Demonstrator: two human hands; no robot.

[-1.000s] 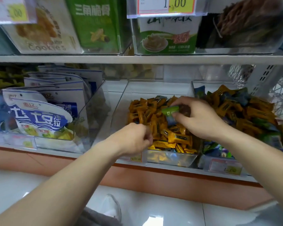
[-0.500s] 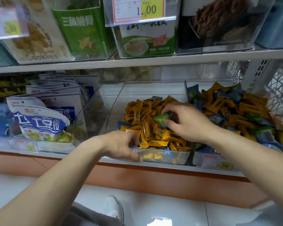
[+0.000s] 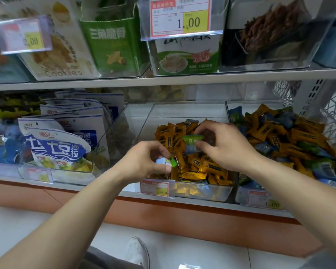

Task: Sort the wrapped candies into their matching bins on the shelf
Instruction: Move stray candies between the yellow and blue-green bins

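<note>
A small green-wrapped candy, with a blue-wrapped candy pressed just under it, is pinched between the thumb and curled fingers of the right hand. That hand hovers over the pile of orange-wrapped candies that fills the clear plastic middle bin. At 8 o'clock from it, near the bin's front left corner, the left hand has its fingers curled in and grips a pale blue and green wrapped candy against the thumb. The two hands are near each other but apart.

At 3 o'clock from the middle bin, just beside it, stands a clear right bin heaped with mixed orange, blue and green wrapped candies. A red-bordered price label sits on the middle bin's front, at 6 o'clock from the left hand. At 9 o'clock, white and blue snack bags stand in a row in another clear container.

At 12 o'clock, above the grey shelf board, clear boxes hold a green snack carton, and a price tag reading 1.00 hangs in front. At 6 o'clock, on the pale floor, a white shoe shows.
</note>
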